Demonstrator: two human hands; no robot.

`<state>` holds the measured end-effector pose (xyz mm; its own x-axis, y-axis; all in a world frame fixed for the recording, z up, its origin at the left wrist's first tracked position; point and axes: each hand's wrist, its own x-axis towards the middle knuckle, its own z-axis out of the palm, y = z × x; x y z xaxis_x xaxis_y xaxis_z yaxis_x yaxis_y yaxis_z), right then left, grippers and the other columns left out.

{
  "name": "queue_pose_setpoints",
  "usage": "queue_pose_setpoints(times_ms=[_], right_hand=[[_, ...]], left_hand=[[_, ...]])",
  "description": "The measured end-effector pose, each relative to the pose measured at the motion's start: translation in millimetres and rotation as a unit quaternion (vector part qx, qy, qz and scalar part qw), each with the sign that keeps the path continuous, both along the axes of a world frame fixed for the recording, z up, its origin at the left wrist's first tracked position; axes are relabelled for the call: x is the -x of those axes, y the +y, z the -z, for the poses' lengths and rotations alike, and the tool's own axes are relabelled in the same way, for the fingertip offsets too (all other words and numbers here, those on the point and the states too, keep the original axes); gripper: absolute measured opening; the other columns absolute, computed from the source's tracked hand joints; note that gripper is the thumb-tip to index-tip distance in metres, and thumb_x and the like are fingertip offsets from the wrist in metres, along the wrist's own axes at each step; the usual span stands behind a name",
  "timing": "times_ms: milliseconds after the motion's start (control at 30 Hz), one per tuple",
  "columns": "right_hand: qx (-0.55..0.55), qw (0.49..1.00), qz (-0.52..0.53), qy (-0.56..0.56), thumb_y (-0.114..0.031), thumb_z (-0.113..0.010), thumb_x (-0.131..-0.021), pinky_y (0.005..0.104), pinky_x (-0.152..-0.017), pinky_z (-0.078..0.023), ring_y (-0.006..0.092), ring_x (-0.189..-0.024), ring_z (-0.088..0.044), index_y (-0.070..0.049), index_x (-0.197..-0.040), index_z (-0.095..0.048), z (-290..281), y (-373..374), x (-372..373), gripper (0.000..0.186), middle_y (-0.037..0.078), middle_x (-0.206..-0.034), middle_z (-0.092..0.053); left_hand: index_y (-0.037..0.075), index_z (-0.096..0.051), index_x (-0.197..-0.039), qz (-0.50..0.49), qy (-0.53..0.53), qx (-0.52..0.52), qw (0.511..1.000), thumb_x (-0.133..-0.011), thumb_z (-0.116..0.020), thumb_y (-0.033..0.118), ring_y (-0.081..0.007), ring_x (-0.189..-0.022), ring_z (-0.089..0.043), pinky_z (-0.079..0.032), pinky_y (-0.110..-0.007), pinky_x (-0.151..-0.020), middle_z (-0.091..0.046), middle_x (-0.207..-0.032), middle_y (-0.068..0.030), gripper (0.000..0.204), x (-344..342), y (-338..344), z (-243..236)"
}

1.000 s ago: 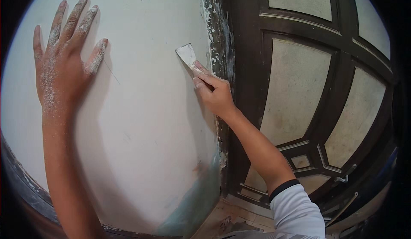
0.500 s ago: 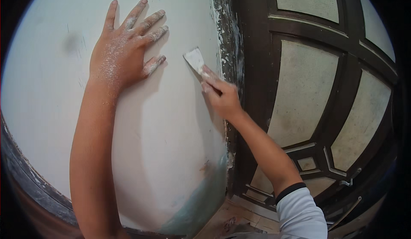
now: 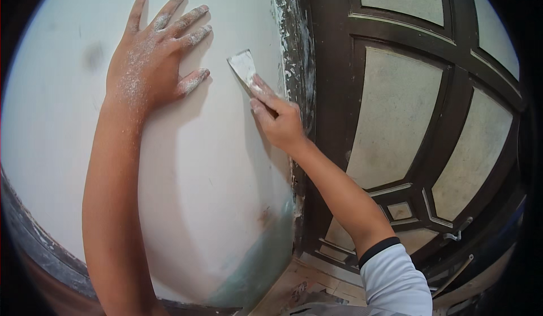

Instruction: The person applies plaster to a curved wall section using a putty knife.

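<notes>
A white-smeared putty knife (image 3: 243, 66) is sitting up against the pale wall (image 3: 220, 157), a little to the left of the scuffed doorpost (image 3: 294, 50), and the right hand (image 3: 283, 122) is gripping it. The fingers and thumb are closing firmly around its handle, mostly hiding it, with one dusty finger reaching along toward the blade. The right forearm (image 3: 334, 188) is slanting up and leftward out of a light sleeve (image 3: 393, 276) with a dark cuff, the elbow low. The knife's long axis is following that same slant: its broad edge is pointing up and to the left, away from the doorpost — though whether the whole edge is touching the wall, I can't tell.

To the left, the bare left hand (image 3: 141, 67) is spreading flat over the wall, holding nothing, its fingers fanning apart and its thumb aiming toward the knife. White powder is coating its back and fingers, and the left forearm (image 3: 116, 191) is rising nearly straight from below.

Farther out, a greenish patch (image 3: 254, 262) is showing low on the wall, and a dark panelled door (image 3: 334, 89) is standing to the right.
</notes>
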<state>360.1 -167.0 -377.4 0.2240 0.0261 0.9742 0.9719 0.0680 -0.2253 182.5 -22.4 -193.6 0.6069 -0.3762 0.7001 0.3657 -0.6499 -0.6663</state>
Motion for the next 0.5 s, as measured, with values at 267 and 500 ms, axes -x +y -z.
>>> queue_pose_setpoints(times_ms=[267,500], right_hand=[[0.08,0.996,0.004,0.03,-0.002,-0.069,-0.093,0.026,-0.084,-0.057,0.0202,-0.1,-0.075,-0.003,-0.126,-0.07,-12,0,15,0.033,0.018,-0.141,-0.062],[0.036,0.998,-0.024,-0.053,-0.004,-0.069,-0.092,0.0308,-0.077,-0.058,0.0265,-0.09,-0.076,-0.001,-0.121,-0.072,-38,14,29,0.029,0.016,-0.14,-0.063]], left_hand=[[0.036,-0.058,-0.143,0.043,-0.045,-0.031,0.998,-0.072,-0.081,0.055,-0.0139,-0.152,-0.031,-0.013,-0.042,-0.133,-0.042,-0.161,0.0126,0.077,75,41,5],[0.033,-0.056,-0.147,-0.018,-0.046,-0.005,0.999,-0.065,-0.083,0.052,-0.018,-0.154,-0.028,-0.014,-0.046,-0.133,-0.039,-0.164,0.0089,0.089,100,44,9]])
